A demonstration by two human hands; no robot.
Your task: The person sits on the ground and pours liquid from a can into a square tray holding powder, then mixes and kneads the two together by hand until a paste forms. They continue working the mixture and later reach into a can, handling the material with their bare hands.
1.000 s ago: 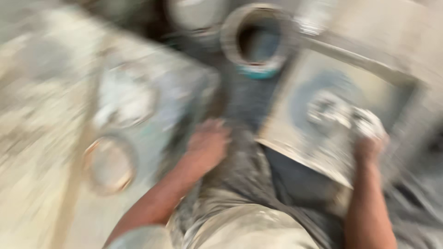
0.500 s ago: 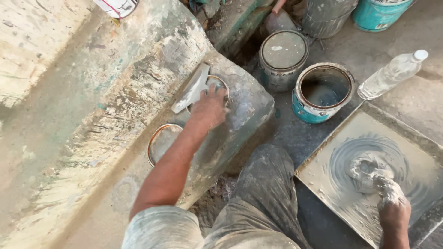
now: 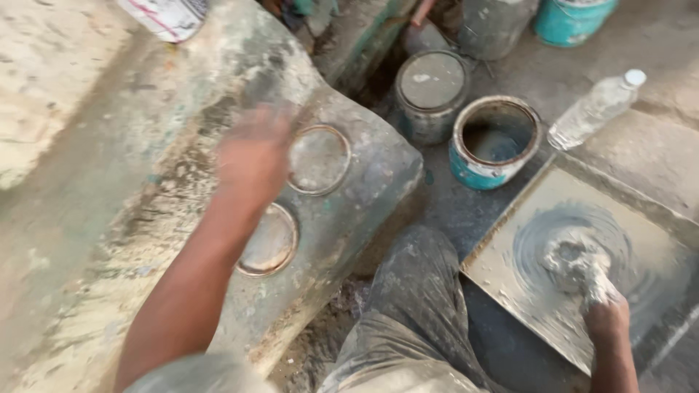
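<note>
My left hand is blurred in motion over a big grey-green concrete block, just left of a round metal lid. Whether it holds anything cannot be made out. A second round lid lies on the block under my forearm. My right hand is at the lower right, its paste-coated fingers closed into a lump of wet grey paste. The lump sits amid swirl marks on a square flat board on the ground.
An open teal can and a closed can with a grey lid stand between block and board. A clear plastic bottle lies behind the board. Two buckets stand at the top. My bent knee is at the bottom centre.
My left hand has swung left off the upper lid and is now blurred. The flat grey blade seen beside it earlier no longer shows. My right hand stays in the paste.
</note>
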